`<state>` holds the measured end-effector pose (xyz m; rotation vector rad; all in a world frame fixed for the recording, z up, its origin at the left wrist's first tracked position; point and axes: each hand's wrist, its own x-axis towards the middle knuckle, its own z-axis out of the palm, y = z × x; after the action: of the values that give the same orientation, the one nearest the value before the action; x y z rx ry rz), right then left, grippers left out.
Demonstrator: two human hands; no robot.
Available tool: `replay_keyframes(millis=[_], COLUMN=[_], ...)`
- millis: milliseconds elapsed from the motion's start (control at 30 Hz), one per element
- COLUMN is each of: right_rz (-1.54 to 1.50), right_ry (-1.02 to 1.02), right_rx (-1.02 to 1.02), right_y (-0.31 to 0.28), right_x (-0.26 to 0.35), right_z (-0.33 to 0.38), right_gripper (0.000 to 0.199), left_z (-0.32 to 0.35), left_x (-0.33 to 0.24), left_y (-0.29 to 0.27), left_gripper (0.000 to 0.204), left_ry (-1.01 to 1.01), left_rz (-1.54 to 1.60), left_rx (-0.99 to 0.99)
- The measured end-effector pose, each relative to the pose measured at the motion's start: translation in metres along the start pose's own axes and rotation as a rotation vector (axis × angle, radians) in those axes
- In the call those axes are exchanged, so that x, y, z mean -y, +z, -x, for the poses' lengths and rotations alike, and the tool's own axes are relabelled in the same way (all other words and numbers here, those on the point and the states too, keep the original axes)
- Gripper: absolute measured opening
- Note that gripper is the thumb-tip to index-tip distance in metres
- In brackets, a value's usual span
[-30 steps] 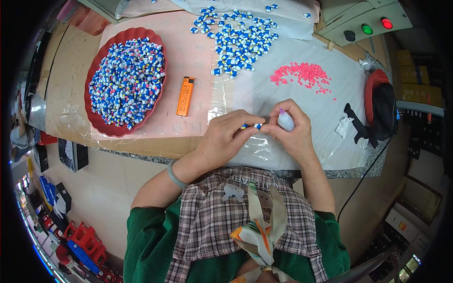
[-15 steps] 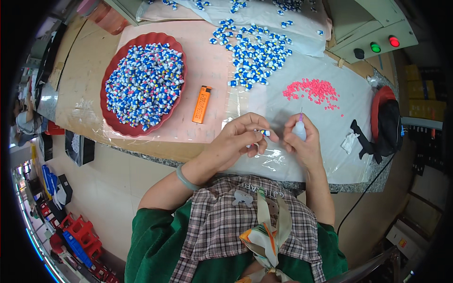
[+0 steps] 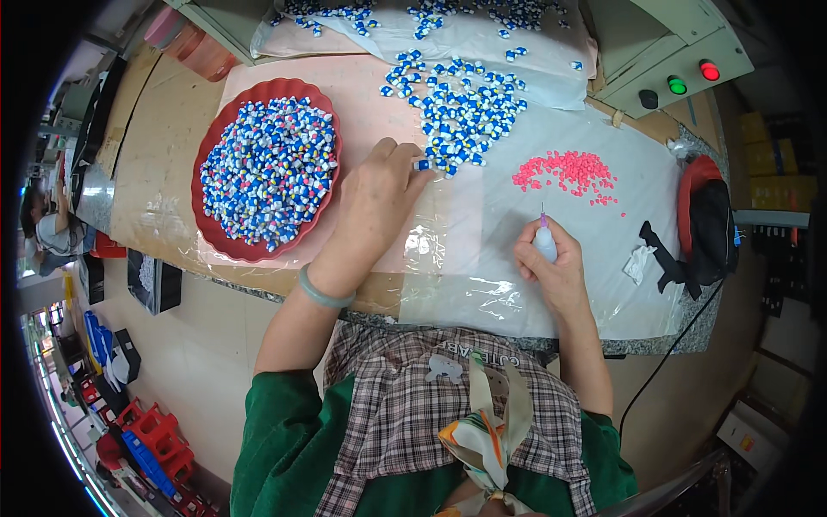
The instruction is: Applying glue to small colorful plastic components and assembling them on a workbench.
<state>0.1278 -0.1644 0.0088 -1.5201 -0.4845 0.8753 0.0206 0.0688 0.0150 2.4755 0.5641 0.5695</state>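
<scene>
My left hand (image 3: 379,202) reaches over the pink sheet to the near left edge of a spread of small blue-and-white bead-like pieces (image 3: 469,121). Its thumb and forefinger close around one blue-and-white piece (image 3: 422,165); the palm is hidden. Upright in my right hand (image 3: 556,263) is a small white squeeze bottle (image 3: 545,242) with a purple collar and a thin needle tip. Beyond that hand, small pink pieces (image 3: 573,171) lie heaped on the white sheet. Left of my left hand, a red scalloped tray (image 3: 200,211) is heaped with blue-and-white pieces, some with pink spots.
A grey-green cabinet (image 3: 685,56) with red and green lights stands at the back right. Near the right edge are a black bag (image 3: 708,233), a crumpled tissue (image 3: 638,264) and a black strap (image 3: 663,258). A pink-tinted clear jar (image 3: 194,47) is at the back left.
My left hand has left its place beside the bottle and moved up and left to the spread pieces, covering the orange lighter. My right hand keeps the bottle in nearly the same place.
</scene>
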Motion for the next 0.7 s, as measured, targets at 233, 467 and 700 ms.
replay_keyframes(millis=[233, 467, 700], right_rz=[0.05, -0.24, -0.159], right_ry=[-0.001, -0.043, -0.218], right_rx=[0.007, 0.008, -0.091], right_y=[-0.002, -0.005, -0.008], right_x=[0.0, 0.01, 0.017], right_z=[0.001, 0.004, 0.006], right_gripper=[0.013, 0.02, 0.025], left_z=[-0.004, 0.019, 0.038], left_x=[0.004, -0.011, -0.033], left_y=[0.01, -0.002, 0.006], left_gripper=[0.021, 0.015, 0.025], left_ry=[0.015, -0.406, -0.715], left_rz=[-0.15, 1.113, 1.656], left_rx=[0.056, 0.353, 0.657])
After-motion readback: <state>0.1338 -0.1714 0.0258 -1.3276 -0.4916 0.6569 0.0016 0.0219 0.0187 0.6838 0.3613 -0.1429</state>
